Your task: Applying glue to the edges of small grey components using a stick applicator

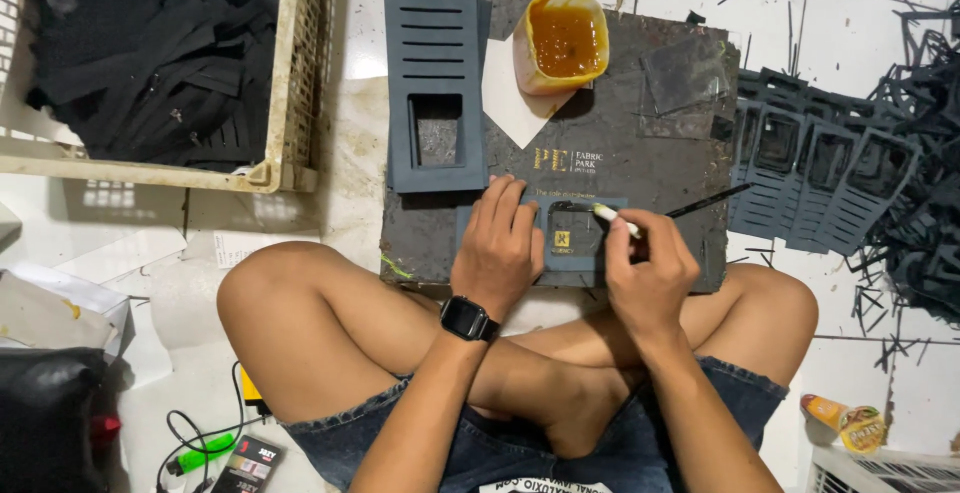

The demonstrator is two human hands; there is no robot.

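My left hand point(497, 246), with a black watch on the wrist, presses flat on a dark blue cut-out frame piece point(580, 258) lying on a dark board point(640, 153) across my crossed legs. My right hand point(650, 275) holds a thin brush point(640, 218) with a white ferrule and black handle; its tip touches the frame's inner edge. A yellow cup of amber glue point(562, 43) stands at the board's far edge. Another slotted blue frame point(434, 78) lies on the board's left part.
A row of finished blue frames point(810, 168) is spread on the floor to the right, with black offcuts point(920, 173) beyond. A cream plastic crate point(290, 73) of black pieces stands at upper left. Cables, a green lighter point(200, 453) and a snack wrapper point(845, 423) lie near my legs.
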